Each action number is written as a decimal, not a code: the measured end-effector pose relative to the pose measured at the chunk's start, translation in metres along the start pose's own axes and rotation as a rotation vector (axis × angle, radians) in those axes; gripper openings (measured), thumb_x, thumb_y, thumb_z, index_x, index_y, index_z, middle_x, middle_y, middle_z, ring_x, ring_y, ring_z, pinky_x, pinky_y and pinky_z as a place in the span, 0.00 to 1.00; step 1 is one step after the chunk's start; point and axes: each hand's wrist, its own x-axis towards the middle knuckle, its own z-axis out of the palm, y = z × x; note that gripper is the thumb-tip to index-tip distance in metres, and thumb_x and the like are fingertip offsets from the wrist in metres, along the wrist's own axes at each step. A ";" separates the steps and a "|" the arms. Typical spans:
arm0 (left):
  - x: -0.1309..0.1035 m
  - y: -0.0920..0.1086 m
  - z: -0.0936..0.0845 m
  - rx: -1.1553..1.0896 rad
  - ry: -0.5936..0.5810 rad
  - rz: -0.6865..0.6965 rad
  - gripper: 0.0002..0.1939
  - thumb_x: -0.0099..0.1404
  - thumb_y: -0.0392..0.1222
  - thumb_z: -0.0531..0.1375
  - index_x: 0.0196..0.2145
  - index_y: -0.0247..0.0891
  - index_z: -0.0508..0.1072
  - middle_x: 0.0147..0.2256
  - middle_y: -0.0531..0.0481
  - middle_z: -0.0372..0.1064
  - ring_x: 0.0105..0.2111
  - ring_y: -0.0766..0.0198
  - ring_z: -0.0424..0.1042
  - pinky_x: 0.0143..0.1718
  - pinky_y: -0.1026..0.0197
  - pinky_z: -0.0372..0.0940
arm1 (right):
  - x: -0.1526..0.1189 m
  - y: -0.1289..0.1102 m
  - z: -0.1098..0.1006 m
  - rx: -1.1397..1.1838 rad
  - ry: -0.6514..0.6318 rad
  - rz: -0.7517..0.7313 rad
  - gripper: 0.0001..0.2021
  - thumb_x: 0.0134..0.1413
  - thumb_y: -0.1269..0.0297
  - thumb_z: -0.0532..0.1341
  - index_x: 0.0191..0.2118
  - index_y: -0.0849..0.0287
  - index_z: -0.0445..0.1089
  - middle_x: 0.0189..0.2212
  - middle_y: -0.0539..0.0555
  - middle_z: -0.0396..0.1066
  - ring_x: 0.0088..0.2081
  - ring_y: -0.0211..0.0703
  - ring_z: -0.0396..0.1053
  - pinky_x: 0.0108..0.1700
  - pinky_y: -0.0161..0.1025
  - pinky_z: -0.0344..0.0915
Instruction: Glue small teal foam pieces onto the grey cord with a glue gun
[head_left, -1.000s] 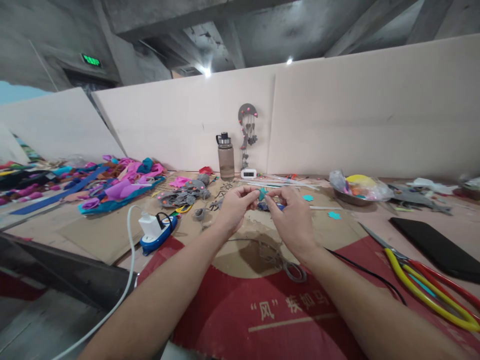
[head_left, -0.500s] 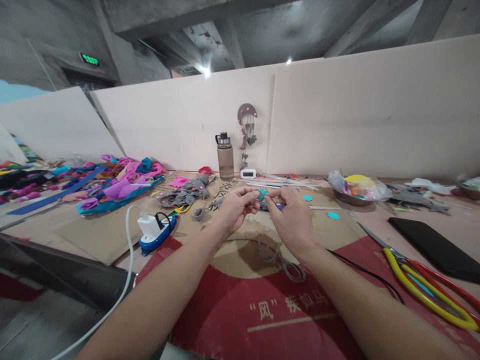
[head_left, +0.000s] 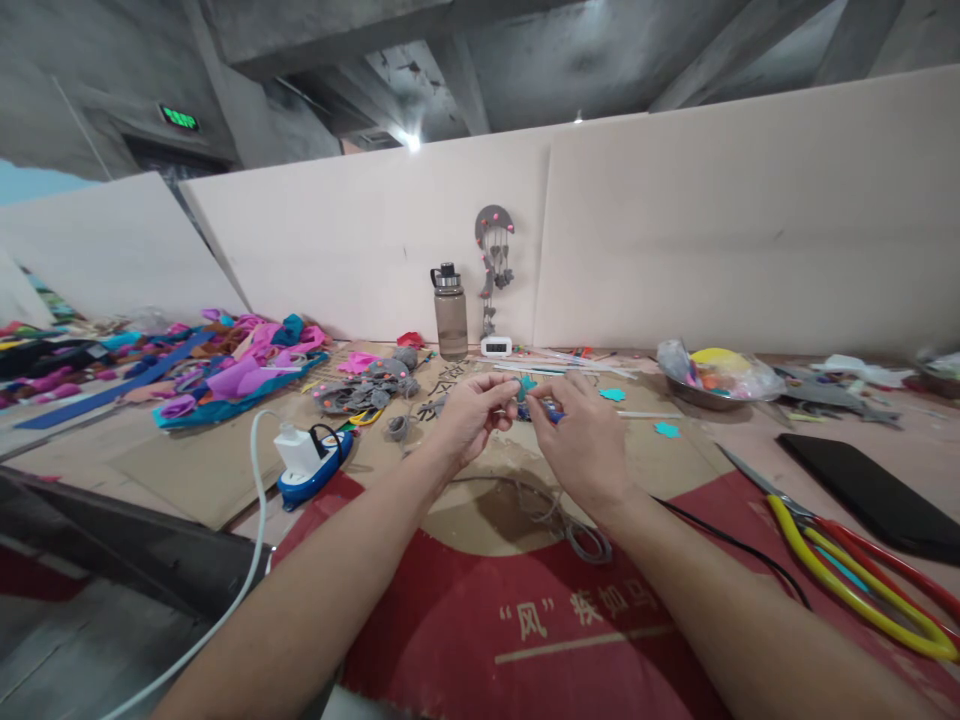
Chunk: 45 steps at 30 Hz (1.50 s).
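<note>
A small teal felt piece [head_left: 527, 384] is pinched between the thumb and fingers of my left hand [head_left: 480, 412]. Close on its right, my right hand [head_left: 581, 435] has thumb and index finger pressed together beside the piece; whatever lies between these fingertips is too small to name. Two more teal felt shapes, one [head_left: 613, 394] behind my right hand and another [head_left: 667, 430] farther right, lie on the cardboard. A loose coil of grey cord [head_left: 589, 542] rests below my hands.
Scissors with yellow and red handles [head_left: 862, 580] and a black phone [head_left: 870, 495] lie at the right. A metal bowl [head_left: 705, 398] stands behind them. Left are a blue power strip [head_left: 311, 483] and coloured felt scraps [head_left: 244, 375]. A bottle [head_left: 451, 320] stands at the back.
My right fingertips have shifted slightly left, nearer the teal piece. My left hand has barely moved.
</note>
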 end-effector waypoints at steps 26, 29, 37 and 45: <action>0.001 -0.004 0.002 0.145 0.094 0.083 0.11 0.52 0.44 0.62 0.25 0.36 0.64 0.14 0.60 0.53 0.13 0.77 0.48 0.16 0.70 0.40 | 0.003 0.003 0.000 0.166 0.000 0.056 0.09 0.57 0.59 0.56 0.33 0.57 0.70 0.31 0.53 0.69 0.32 0.42 0.64 0.35 0.37 0.56; 0.000 -0.004 0.003 0.170 0.088 0.096 0.12 0.52 0.45 0.62 0.26 0.36 0.64 0.14 0.60 0.53 0.13 0.77 0.48 0.16 0.70 0.40 | 0.005 0.004 -0.001 0.161 0.000 0.090 0.10 0.57 0.58 0.56 0.33 0.56 0.71 0.30 0.53 0.69 0.33 0.43 0.65 0.35 0.38 0.57; 0.000 -0.004 0.003 0.239 0.081 0.097 0.11 0.53 0.44 0.62 0.27 0.36 0.65 0.16 0.61 0.52 0.14 0.77 0.48 0.16 0.69 0.42 | 0.006 0.005 -0.001 0.157 0.027 0.094 0.10 0.56 0.58 0.56 0.33 0.57 0.72 0.32 0.54 0.69 0.34 0.44 0.65 0.38 0.39 0.58; -0.001 -0.004 0.001 0.313 0.059 0.110 0.10 0.54 0.44 0.61 0.28 0.36 0.66 0.17 0.61 0.53 0.14 0.77 0.48 0.17 0.69 0.43 | 0.007 0.006 0.000 0.172 0.007 0.117 0.12 0.56 0.57 0.57 0.35 0.58 0.73 0.33 0.55 0.70 0.35 0.45 0.66 0.37 0.39 0.58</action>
